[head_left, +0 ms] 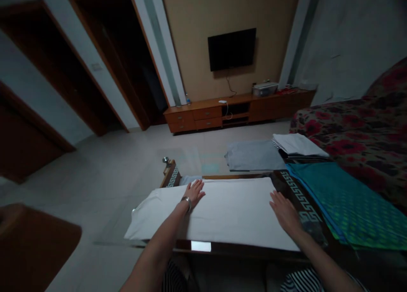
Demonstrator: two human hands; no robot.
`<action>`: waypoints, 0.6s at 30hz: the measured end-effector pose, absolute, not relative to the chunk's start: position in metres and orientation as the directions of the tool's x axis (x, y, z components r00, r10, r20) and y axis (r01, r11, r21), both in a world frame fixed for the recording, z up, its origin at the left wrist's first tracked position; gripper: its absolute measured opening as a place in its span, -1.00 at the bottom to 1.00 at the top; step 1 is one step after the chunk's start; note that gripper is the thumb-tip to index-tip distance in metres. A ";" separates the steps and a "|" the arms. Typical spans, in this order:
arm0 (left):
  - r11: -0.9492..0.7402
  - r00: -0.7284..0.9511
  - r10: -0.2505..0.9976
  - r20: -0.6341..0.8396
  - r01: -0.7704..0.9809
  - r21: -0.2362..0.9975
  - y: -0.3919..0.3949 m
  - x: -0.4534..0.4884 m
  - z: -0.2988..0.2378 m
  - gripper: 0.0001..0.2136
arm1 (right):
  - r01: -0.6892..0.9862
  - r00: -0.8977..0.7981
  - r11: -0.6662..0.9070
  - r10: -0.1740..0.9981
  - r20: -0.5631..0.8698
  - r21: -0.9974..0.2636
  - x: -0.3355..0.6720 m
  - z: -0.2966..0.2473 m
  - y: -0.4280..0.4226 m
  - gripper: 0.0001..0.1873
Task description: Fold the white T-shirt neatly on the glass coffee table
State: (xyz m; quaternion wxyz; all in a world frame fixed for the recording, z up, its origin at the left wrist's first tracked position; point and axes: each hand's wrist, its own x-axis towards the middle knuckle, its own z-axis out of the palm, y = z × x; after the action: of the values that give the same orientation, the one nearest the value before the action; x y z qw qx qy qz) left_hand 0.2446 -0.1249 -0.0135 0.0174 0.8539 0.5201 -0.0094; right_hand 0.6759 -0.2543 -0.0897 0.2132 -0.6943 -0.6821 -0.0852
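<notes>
A long white cloth [232, 211], perhaps a folded garment, lies flat across the low glass-topped table [299, 192]. Its left end reaches over the glass toward the table's left side. My left hand [193, 191], with a metal bracelet at the wrist, rests palm down near the cloth's far edge, fingers stretched out. On the cloth's right edge lies my right hand [284, 210], flat with fingers extended. Neither hand grips anything.
Right of the cloth lies a teal and green patterned cloth [352, 203]. Beyond it are a folded grey cloth [254, 155] and a folded white cloth pile [300, 145]. A floral sofa [346, 122] stands at right, a wooden TV cabinet [206, 116] at the back, a brown rounded object [38, 245] at left.
</notes>
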 end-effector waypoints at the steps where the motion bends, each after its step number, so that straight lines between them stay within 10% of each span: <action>1: -0.452 0.452 0.891 -0.040 0.892 0.021 -0.128 0.245 -0.011 -0.49 | 0.984 0.057 0.014 0.918 0.392 -0.176 0.687 -0.088 -0.258 -0.50; 18: -0.548 0.554 0.832 -0.033 0.829 0.115 -0.104 0.485 0.020 -0.67 | 0.862 0.502 -0.475 0.850 0.163 -0.179 0.649 0.002 -0.373 -0.73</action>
State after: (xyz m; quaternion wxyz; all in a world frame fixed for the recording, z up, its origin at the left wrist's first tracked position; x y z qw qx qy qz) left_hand 0.4854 -0.1038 0.0198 0.0587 0.8795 0.4720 0.0126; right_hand 0.6493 -0.3732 0.0016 0.1192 -0.8583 -0.4985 -0.0254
